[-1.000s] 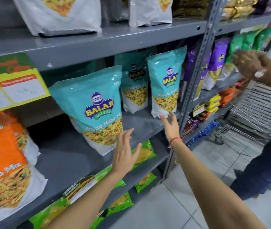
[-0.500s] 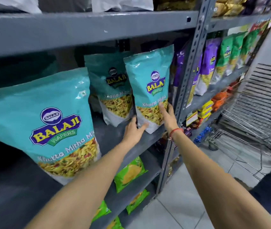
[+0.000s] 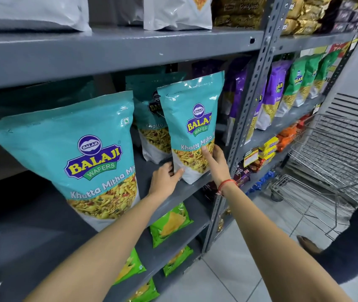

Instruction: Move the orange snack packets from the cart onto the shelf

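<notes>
A teal packet (image 3: pixel 192 129) is being straightened on the shelf (image 3: pixel 180 188), pinched by the left hand (image 3: pixel 165 178) and right hand (image 3: pixel 216 162). No orange packets are being held; next, probably, the cart (image 3: pixel 335 158) is being approached.

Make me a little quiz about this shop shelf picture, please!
1. True or false: both hands touch the same teal packet.
2. Which wrist wears the red thread? A) left B) right
3. What colour are the packets on the shelf below the hands?

Key:
1. True: the left hand holds its bottom corner, the right hand presses its front.
2. B.
3. Green.
</notes>
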The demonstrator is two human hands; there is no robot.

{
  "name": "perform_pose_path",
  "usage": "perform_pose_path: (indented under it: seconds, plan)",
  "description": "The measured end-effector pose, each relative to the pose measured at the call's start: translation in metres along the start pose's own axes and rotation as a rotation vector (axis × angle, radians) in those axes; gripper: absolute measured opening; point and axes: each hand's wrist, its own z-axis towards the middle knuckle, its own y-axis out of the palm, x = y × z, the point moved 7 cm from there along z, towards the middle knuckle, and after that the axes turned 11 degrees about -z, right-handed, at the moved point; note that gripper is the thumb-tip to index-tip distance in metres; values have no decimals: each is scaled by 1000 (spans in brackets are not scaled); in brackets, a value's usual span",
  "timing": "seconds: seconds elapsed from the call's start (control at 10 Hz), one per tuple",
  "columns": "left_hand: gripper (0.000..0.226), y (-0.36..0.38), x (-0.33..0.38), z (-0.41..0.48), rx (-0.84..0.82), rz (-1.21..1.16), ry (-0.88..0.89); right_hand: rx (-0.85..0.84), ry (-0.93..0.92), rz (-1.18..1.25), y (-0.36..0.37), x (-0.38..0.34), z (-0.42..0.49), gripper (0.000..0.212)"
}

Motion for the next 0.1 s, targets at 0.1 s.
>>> perform_pose_path:
  seconds: [0.1]
  plan:
    - [35, -8, 7, -11, -34, 103, -41, 177, -41, -123, -11, -13, -19, 64]
